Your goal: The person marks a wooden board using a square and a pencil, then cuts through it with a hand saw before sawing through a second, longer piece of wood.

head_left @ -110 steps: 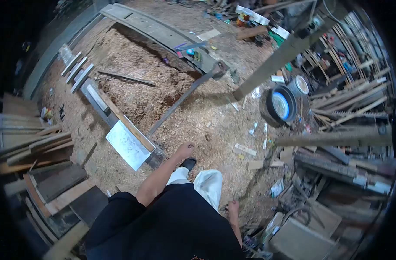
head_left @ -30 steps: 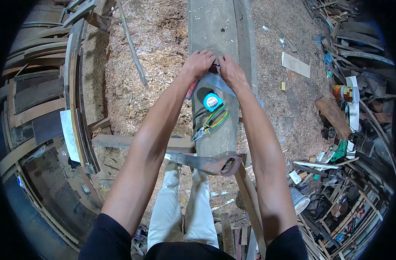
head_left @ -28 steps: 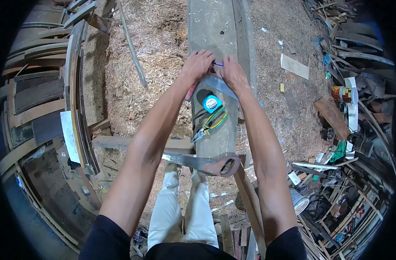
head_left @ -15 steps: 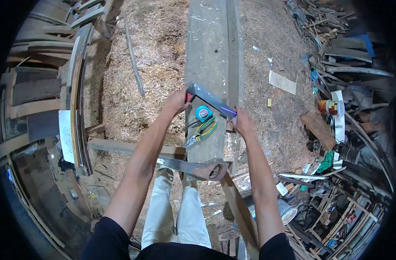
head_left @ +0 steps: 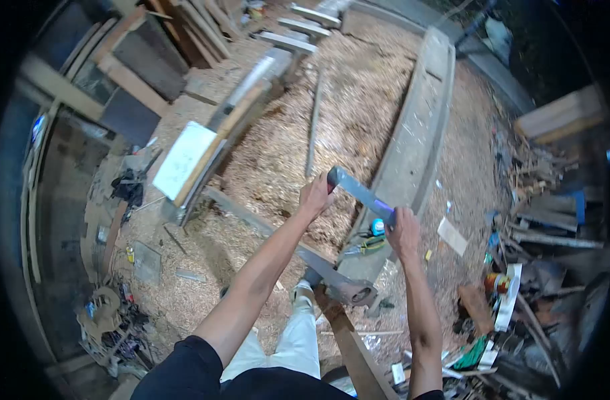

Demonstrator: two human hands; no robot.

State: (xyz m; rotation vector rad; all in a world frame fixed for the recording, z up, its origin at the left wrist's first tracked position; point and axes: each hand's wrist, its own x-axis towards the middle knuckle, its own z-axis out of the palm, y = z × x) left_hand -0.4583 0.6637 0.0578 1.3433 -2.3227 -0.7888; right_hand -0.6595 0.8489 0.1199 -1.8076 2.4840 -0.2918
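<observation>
Left hand [head_left: 316, 195]: fingers closed around the dark red-edged handle of a metal square [head_left: 360, 192]. Right hand [head_left: 403, 233]: fingers grasping the blade's far end, a slim purple item [head_left: 383, 208] beside the fingertips; its exact type cannot be told. The square is thus suspended between both sets of fingers. Assessed as light, stiff and not fragile; the flat blade is probably slick, so the handle is judged the surer hold. Appearance: straight grey blade, dull sheen, handle set at an angle to it. Beneath the right fingers, on a long timber [head_left: 411, 153], lie a turquoise tape measure [head_left: 377, 227] and green-yellow pliers [head_left: 368, 246]. Farther below the fingers, toward the body, rests a handsaw [head_left: 321, 267].
</observation>
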